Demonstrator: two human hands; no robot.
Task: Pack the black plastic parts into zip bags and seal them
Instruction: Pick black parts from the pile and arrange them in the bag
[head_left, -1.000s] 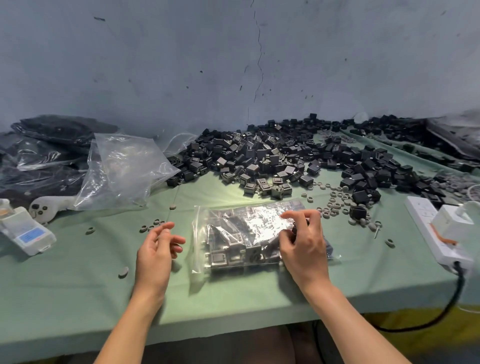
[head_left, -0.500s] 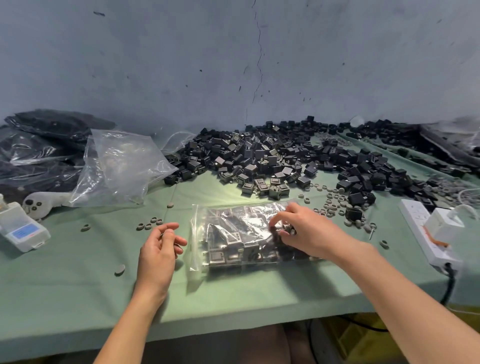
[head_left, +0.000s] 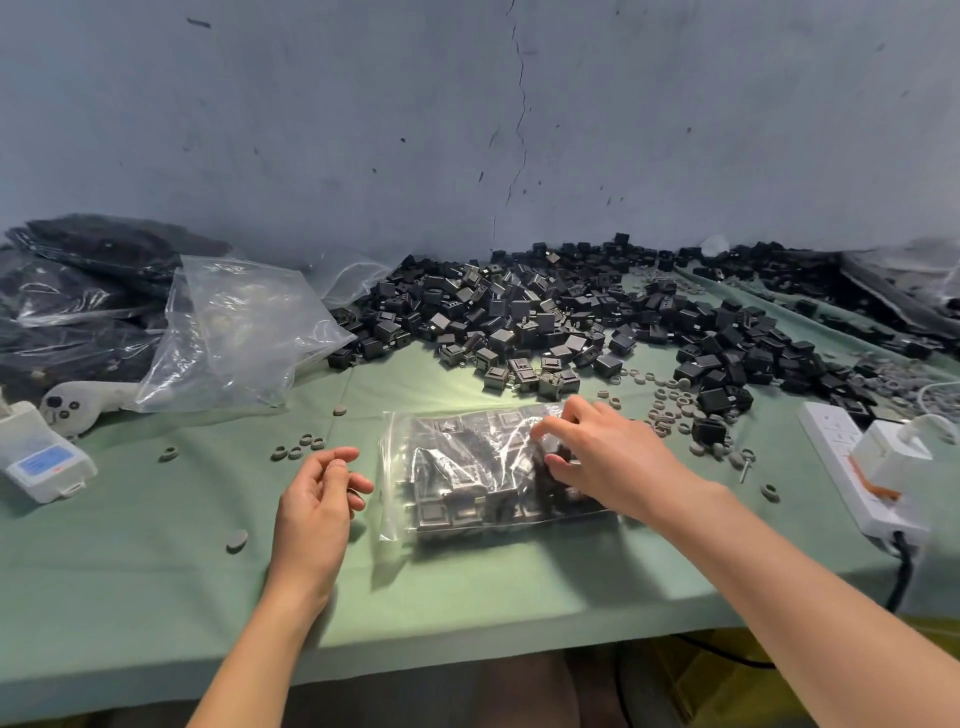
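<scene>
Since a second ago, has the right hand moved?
Yes. The right hand reached left across the zip bag, its fingertips now farther from the white power strip.

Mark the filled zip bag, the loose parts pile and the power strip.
filled zip bag (head_left: 457, 467), head view, clear plastic left of centre
loose parts pile (head_left: 519, 317), head view, middle of heap
power strip (head_left: 831, 439), head view, bare far end

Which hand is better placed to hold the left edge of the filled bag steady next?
Left, probably. The left hand is free and loosely curled, just beside the left edge of the bag. The right hand pinches its right part, so it is busy.
</scene>
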